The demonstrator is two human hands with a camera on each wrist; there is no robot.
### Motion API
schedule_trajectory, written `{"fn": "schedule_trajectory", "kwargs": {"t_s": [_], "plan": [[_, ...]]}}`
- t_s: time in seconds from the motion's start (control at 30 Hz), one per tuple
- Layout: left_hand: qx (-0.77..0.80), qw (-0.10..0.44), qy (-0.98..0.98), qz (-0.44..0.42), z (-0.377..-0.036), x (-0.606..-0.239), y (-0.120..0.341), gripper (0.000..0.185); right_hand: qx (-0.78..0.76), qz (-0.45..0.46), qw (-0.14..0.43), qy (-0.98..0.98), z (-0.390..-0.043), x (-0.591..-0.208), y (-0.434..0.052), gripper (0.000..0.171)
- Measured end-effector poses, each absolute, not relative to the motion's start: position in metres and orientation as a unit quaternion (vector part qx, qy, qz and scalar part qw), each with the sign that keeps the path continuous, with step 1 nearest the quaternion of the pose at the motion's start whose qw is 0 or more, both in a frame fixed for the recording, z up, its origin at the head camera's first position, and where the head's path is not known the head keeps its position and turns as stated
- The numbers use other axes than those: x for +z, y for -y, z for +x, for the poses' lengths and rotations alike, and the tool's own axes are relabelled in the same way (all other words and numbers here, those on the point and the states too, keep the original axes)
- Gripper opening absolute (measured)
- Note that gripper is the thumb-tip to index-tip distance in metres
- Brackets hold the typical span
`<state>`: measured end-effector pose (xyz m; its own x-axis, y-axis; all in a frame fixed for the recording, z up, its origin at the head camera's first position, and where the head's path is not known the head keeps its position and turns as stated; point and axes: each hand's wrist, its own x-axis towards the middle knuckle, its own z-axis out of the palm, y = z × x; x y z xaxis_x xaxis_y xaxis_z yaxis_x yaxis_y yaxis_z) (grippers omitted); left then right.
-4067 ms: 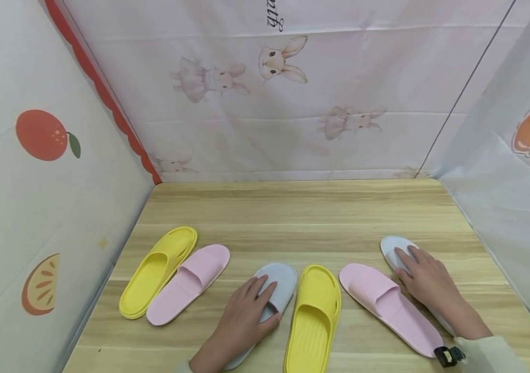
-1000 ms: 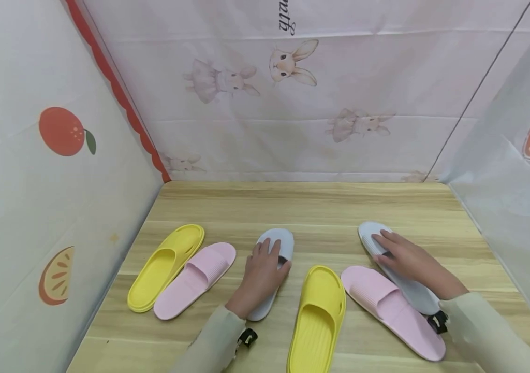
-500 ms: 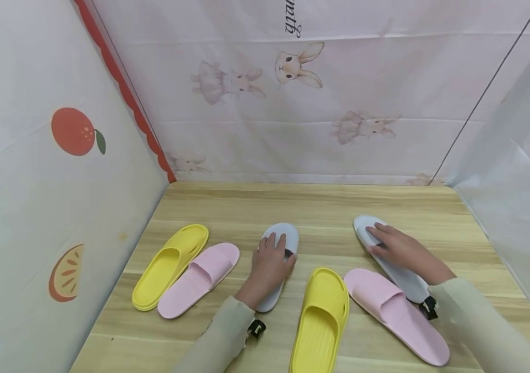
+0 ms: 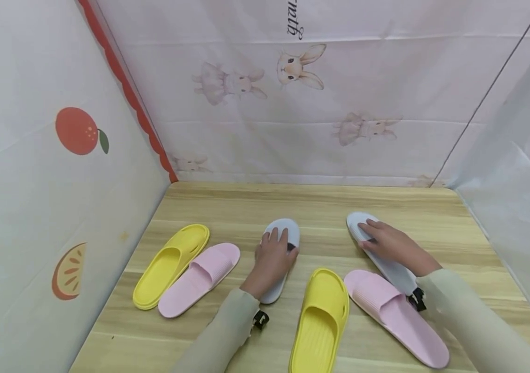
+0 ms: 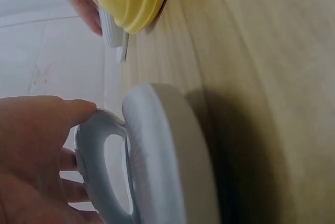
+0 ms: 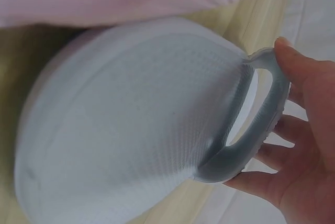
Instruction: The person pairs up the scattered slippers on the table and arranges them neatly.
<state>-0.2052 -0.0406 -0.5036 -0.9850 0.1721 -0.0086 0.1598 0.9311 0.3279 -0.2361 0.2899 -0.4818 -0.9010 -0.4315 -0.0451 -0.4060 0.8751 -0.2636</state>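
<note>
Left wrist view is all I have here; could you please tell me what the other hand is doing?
Observer: The right hand holds the right grey slipper by its strap.
Operator: Thank you. What lies near the hands?
Observer: A yellow slipper and a pink slipper lie nearer the person.
Operator: And further left?
Observer: Left of the left hand and its left grey slipper, a second yellow slipper and second pink slipper lie touching.

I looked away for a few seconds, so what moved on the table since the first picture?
Both hands, left hand and right hand, slid the two grey slippers away toward the back wall, keeping hold. The yellow slippers and pink slippers stayed put.
</note>
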Motion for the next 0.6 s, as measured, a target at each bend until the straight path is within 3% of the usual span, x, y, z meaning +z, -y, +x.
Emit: {"fn": "schedule_trajectory", "kwargs": {"t_s": [0.6], "plan": [[0.145, 0.005, -0.987, 0.074, -0.227, -0.498, 0.028, 0.068, -0.129, -0.243, 0.034, -0.961, -0.266, -0.485, -0.265, 0.06]]}}
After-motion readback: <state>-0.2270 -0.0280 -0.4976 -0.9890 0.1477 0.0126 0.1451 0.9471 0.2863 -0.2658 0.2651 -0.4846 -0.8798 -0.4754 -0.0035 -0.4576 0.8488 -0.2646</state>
